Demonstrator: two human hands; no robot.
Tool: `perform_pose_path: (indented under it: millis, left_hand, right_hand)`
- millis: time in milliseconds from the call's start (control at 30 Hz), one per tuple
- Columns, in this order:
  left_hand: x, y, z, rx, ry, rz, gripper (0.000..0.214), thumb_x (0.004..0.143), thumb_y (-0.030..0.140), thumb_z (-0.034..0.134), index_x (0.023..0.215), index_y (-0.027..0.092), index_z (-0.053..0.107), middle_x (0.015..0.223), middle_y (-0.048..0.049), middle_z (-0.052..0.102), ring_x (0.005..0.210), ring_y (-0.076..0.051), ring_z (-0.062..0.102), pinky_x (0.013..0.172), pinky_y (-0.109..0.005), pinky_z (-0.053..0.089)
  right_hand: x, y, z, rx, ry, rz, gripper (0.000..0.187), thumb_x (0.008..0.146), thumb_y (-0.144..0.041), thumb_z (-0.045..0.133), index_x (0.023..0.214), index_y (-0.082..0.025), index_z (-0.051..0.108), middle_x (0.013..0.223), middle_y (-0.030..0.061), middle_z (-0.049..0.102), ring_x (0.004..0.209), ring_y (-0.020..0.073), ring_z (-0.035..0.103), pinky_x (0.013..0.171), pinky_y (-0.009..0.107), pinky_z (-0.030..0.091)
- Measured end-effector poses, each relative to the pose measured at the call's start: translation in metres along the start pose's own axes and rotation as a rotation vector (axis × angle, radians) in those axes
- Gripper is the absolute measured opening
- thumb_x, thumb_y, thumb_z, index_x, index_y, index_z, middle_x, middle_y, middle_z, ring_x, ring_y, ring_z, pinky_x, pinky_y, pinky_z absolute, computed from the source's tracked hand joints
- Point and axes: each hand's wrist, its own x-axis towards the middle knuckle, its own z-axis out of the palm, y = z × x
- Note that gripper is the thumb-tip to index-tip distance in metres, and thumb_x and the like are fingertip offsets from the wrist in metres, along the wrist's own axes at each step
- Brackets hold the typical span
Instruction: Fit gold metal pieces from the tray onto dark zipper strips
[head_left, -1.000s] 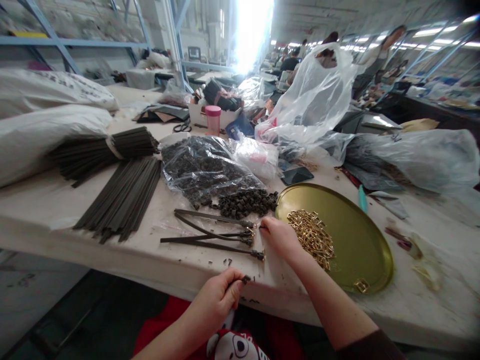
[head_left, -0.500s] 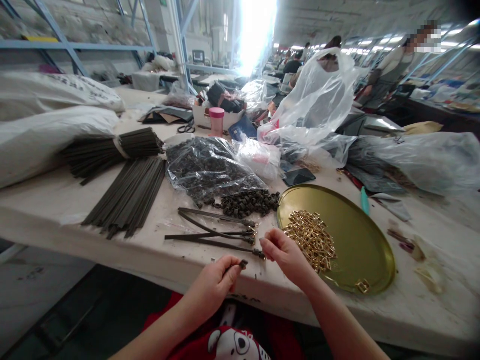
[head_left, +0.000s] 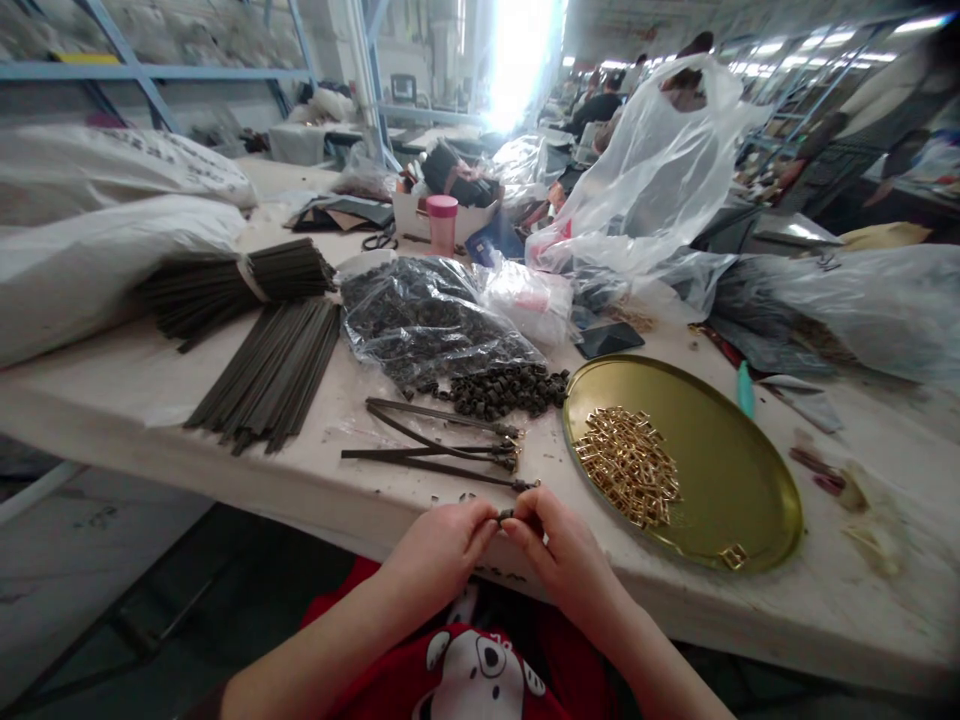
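At the table's front edge, my left hand [head_left: 448, 540] and my right hand [head_left: 559, 545] meet, fingertips closed on a small dark strap piece [head_left: 505, 516]. How far it runs back inside my left fingers is hidden. Just beyond lie several finished-looking dark straps [head_left: 435, 462] with gold metal at their right ends. Behind these is a pile of small dark loops [head_left: 502, 392], spilling from a clear plastic bag [head_left: 435, 315]. To the right of my right hand, gold metal buckles [head_left: 626, 465] are heaped on a round gold tray [head_left: 720, 450].
Loose dark strips [head_left: 270, 375] and a tied bundle [head_left: 289, 278] lie to the left, near white sacks [head_left: 112, 260]. A pink-lidded jar [head_left: 442, 225], a crumpled clear bag [head_left: 645, 170] and a teal-handled tool [head_left: 745, 388] are farther back. A person [head_left: 870, 130] stands at the far right.
My right hand has come left and down from beside the buckle heap to meet my left hand at the dark strap piece. The view has shifted slightly.
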Motion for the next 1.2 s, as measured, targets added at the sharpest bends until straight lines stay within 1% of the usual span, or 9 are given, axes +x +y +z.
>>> perform_pose_path:
  millis: [133, 300, 467, 567, 800, 867, 967, 1133, 1200]
  left_hand:
    - [0.001, 0.000, 0.001, -0.006, -0.003, 0.004, 0.026, 0.087, 0.029, 0.036, 0.073, 0.019, 0.054, 0.064, 0.0004, 0.057, 0.061, -0.014, 0.051, 0.054, -0.023, 0.030]
    - [0.001, 0.000, 0.004, -0.110, 0.013, -0.036, 0.024, 0.086, 0.026, 0.036, 0.075, 0.017, 0.055, 0.064, 0.0004, 0.057, 0.060, -0.014, 0.050, 0.053, -0.023, 0.031]
    - [-0.002, 0.001, 0.006, -0.358, 0.025, -0.014, 0.030, 0.085, 0.018, 0.034, 0.109, 0.015, 0.052, 0.095, -0.0057, 0.063, 0.085, -0.016, 0.055, 0.075, -0.026, 0.041]
    - [-0.003, 0.000, 0.008, -0.422, 0.056, 0.007, 0.034, 0.085, 0.016, 0.034, 0.116, 0.014, 0.047, 0.107, -0.0078, 0.059, 0.096, -0.017, 0.053, 0.086, -0.028, 0.040]
    - [-0.008, -0.005, 0.011, -0.348, 0.089, -0.060, 0.043, 0.086, 0.021, 0.032, 0.129, 0.012, 0.033, 0.090, -0.0069, 0.062, 0.085, -0.018, 0.057, 0.083, -0.032, 0.042]
    - [-0.010, -0.004, 0.011, -0.343, 0.083, -0.045, 0.043, 0.086, 0.021, 0.033, 0.128, 0.013, 0.034, 0.096, -0.0078, 0.061, 0.087, -0.018, 0.057, 0.082, -0.031, 0.042]
    - [-0.015, -0.001, 0.010, -0.350, 0.074, -0.022, 0.043, 0.086, 0.021, 0.034, 0.128, 0.016, 0.035, 0.105, -0.0086, 0.060, 0.093, -0.019, 0.056, 0.082, -0.030, 0.042]
    - [-0.018, 0.001, 0.007, -0.385, 0.019, -0.008, 0.047, 0.085, 0.022, 0.037, 0.131, 0.015, 0.032, 0.109, -0.0091, 0.060, 0.096, -0.018, 0.056, 0.085, -0.029, 0.041]
    - [-0.017, -0.002, 0.008, -0.362, 0.018, -0.052, 0.049, 0.083, 0.023, 0.040, 0.130, 0.013, 0.032, 0.102, -0.0083, 0.064, 0.094, -0.019, 0.057, 0.085, -0.030, 0.042]
  right_hand:
    - [0.002, 0.004, 0.002, 0.172, -0.057, 0.051, 0.006, 0.079, -0.024, 0.051, 0.082, -0.019, 0.049, 0.063, -0.0040, 0.049, 0.056, 0.0108, 0.045, 0.051, 0.021, 0.036]
    - [0.005, 0.010, 0.008, 0.297, -0.086, 0.100, 0.010, 0.078, -0.028, 0.054, 0.076, -0.018, 0.053, 0.060, -0.0045, 0.048, 0.056, 0.0101, 0.044, 0.051, 0.020, 0.036]
    - [0.003, 0.008, 0.023, 0.277, 0.051, 0.081, 0.009, 0.079, -0.028, 0.054, 0.079, -0.019, 0.054, 0.062, -0.0034, 0.053, 0.057, 0.0114, 0.048, 0.053, 0.022, 0.039]
    - [0.000, 0.005, 0.029, 0.206, 0.145, 0.066, 0.009, 0.081, -0.028, 0.052, 0.082, -0.020, 0.055, 0.064, -0.0023, 0.056, 0.057, 0.0124, 0.051, 0.054, 0.023, 0.041]
    - [-0.011, 0.001, 0.021, 0.173, 0.079, -0.112, 0.027, 0.089, -0.031, 0.037, 0.099, -0.021, 0.060, 0.085, 0.0047, 0.062, 0.076, 0.0171, 0.056, 0.068, 0.028, 0.044]
    - [-0.013, 0.002, 0.019, 0.218, 0.098, -0.054, 0.029, 0.090, -0.033, 0.037, 0.090, -0.021, 0.063, 0.078, 0.0034, 0.061, 0.071, 0.0161, 0.055, 0.065, 0.027, 0.043]
    - [-0.012, 0.002, 0.019, 0.390, 0.116, 0.108, 0.022, 0.082, -0.039, 0.053, 0.090, -0.021, 0.061, 0.073, 0.0003, 0.058, 0.067, 0.0146, 0.053, 0.062, 0.025, 0.043]
    - [-0.014, -0.001, 0.016, 0.747, -0.180, 0.302, 0.031, 0.075, -0.044, 0.060, 0.095, -0.021, 0.063, 0.088, 0.0029, 0.064, 0.081, 0.0172, 0.058, 0.073, 0.029, 0.044]
    - [-0.018, -0.001, 0.017, 0.788, -0.186, 0.325, 0.028, 0.075, -0.043, 0.062, 0.093, -0.022, 0.065, 0.092, 0.0029, 0.065, 0.086, 0.0180, 0.058, 0.077, 0.030, 0.044]
